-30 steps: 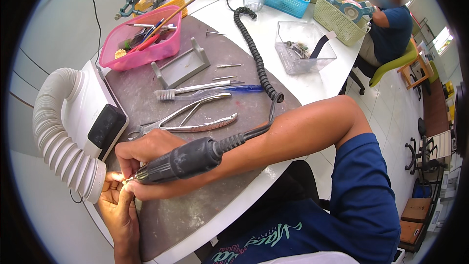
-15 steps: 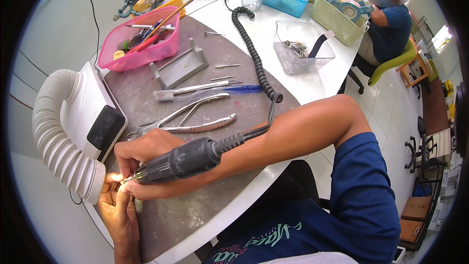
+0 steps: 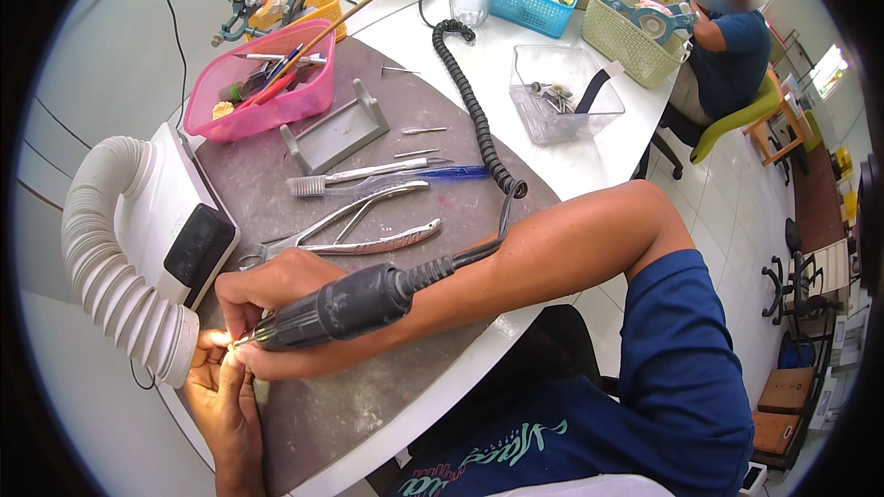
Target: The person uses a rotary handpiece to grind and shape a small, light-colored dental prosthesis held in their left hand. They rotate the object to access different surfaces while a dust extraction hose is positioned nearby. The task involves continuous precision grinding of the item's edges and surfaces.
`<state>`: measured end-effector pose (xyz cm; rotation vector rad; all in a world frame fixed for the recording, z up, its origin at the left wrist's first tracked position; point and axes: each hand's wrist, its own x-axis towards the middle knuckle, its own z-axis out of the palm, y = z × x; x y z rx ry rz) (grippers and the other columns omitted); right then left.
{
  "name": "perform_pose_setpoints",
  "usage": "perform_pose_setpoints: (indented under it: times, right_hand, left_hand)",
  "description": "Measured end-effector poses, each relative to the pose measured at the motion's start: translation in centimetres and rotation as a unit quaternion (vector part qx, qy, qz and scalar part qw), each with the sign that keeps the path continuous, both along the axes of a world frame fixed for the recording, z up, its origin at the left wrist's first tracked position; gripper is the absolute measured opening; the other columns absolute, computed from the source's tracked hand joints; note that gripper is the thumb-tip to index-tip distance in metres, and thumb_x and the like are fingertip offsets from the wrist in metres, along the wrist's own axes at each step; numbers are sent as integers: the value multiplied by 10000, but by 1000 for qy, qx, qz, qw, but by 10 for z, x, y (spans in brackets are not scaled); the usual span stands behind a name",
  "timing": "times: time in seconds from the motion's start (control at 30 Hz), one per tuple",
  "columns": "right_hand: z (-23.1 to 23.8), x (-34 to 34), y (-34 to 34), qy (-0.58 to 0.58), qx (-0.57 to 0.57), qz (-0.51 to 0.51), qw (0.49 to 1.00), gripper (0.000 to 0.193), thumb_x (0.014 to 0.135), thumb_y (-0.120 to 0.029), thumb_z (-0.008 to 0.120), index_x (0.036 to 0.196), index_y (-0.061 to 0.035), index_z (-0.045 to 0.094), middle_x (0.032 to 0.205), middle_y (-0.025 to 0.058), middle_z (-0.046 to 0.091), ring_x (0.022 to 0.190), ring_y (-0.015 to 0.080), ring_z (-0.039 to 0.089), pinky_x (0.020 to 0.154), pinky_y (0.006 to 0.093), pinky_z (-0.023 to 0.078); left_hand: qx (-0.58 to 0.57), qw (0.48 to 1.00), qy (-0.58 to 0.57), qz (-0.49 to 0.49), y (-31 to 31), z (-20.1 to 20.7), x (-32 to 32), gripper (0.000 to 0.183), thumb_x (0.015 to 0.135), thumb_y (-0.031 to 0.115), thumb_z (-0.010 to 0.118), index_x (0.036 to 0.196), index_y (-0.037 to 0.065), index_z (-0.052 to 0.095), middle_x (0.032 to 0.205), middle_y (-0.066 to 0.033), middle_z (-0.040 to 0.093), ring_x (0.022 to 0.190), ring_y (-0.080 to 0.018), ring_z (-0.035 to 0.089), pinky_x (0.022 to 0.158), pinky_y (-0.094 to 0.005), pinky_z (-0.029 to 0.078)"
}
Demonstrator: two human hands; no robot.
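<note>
Both hands meet lower left: right hand point(image 3: 276, 290) grips the rotary handpiece point(image 3: 336, 306) pen-fashion, left hand point(image 3: 216, 387) pinches a small workpiece point(image 3: 224, 340) beside the suction hose point(image 3: 120, 290), likely catching dust.

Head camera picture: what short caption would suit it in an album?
Right hand grinds a small piece held by left hand with a corded handpiece beside a suction hose.

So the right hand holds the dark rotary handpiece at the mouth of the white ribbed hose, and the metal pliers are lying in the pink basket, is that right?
Not quite. The head view shows the metal pliers lying on the grey mat, beside the toothbrush, not in the pink basket. The rest holds: the right hand holds the dark rotary handpiece at the mouth of the white ribbed hose.
</note>
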<state>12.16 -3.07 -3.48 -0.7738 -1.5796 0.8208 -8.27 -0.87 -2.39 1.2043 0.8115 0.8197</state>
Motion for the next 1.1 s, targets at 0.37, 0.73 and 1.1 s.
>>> perform_pose_setpoints:
  times: [0.37, 0.73, 1.1]
  right_hand:
    - [2, -1, -1, 4, -15, -3, 1000, 229, 678, -175, 685, 783, -17, 558, 647, 109, 603, 584, 241, 619, 561, 345, 475]
    - [2, 0, -1, 21, -23, 3, 1000, 216, 682, -162, 680, 776, -16, 552, 641, 106, 598, 578, 230, 614, 551, 342, 470]
    - [11, 7, -3, 6, -56, 6, 998, 207, 728, -181, 672, 810, -25, 564, 634, 101, 592, 572, 239, 613, 544, 349, 468]
  left_hand:
    - [12, 1000, 8, -3, 1, -1, -2, 201, 912, 14, 604, 1083, 33, 499, 1017, -87, 614, 939, -139, 611, 845, -266, 488]
    - [1, 1000, 2, 9, 0, -1, 1, 214, 912, 17, 605, 1096, 29, 497, 1030, -84, 604, 954, -145, 607, 863, -278, 485]
    - [5, 999, 22, 33, -3, 3, 2, 227, 932, 46, 584, 1139, 4, 504, 1041, -90, 592, 935, -139, 587, 827, -278, 467]
